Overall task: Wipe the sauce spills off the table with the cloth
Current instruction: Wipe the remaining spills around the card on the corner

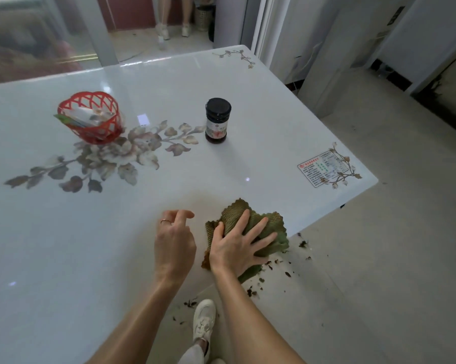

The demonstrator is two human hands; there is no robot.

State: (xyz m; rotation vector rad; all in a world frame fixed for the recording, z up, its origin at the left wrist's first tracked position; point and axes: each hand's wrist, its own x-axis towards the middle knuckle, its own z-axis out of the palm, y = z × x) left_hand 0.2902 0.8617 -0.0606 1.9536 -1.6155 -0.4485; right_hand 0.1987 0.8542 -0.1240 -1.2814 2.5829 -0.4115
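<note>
Spread flat, the right hand [241, 243] is pressing the green cloth [234, 210] onto the worktop [116, 245] at its near right edge. Just beside it, the left hand [174, 240] is hanging loosely curled, holding nothing, perhaps touching the surface. Farther back, a dark jar [218, 119] is standing upright.

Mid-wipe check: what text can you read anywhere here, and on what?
Label on the jar: printed, too blurred to read.
Red-bordered sticker at the right corner of the table: print too small to read.
The packets in the red basket: no legible text.
Nothing here is readable.
</note>
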